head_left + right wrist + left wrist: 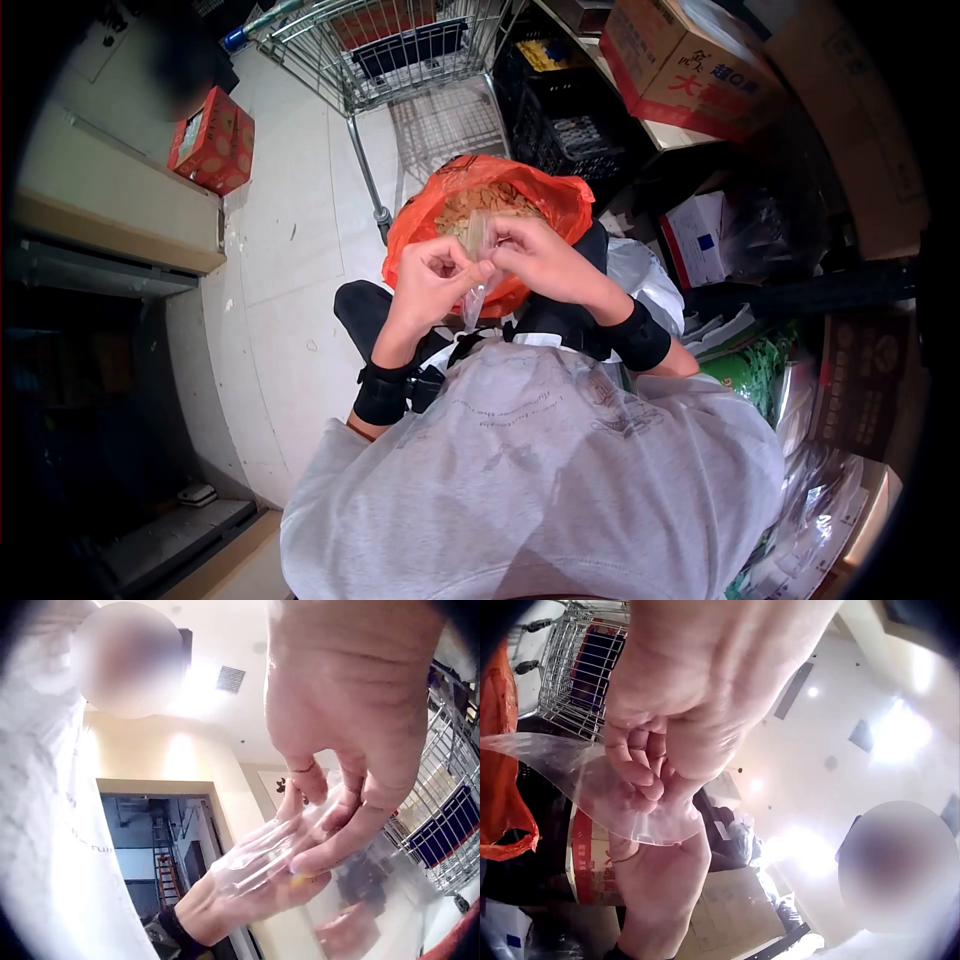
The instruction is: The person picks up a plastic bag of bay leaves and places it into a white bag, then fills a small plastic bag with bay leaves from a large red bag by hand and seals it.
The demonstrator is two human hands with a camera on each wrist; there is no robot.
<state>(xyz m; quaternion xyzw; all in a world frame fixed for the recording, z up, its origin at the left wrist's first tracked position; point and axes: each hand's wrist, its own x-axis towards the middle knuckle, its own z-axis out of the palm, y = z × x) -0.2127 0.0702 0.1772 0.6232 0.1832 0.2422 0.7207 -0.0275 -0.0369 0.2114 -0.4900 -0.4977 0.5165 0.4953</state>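
Observation:
A small clear plastic bag (478, 238) is held up between both hands, over the near side of an open orange plastic bag (408, 225). My left hand (428, 285) pinches one side with thumb and fingers. My right hand (552, 262) pinches the other side, its fingertips close to the left thumb. Inside the orange bag lie many yellowish-brown flat pieces (492, 203). In the left wrist view the clear bag (592, 780) spreads out as a thin sheet below the left fingers. The right wrist view has the film (259, 862) overlapping the left hand.
A wire shopping cart (420, 70) stands ahead on the pale tiled floor (285, 240). To its left is a red box (212, 140). Black crates (570, 125) and a large carton (690, 70) on a shelf are at the right. Green packaging (750, 370) lies nearer on that side.

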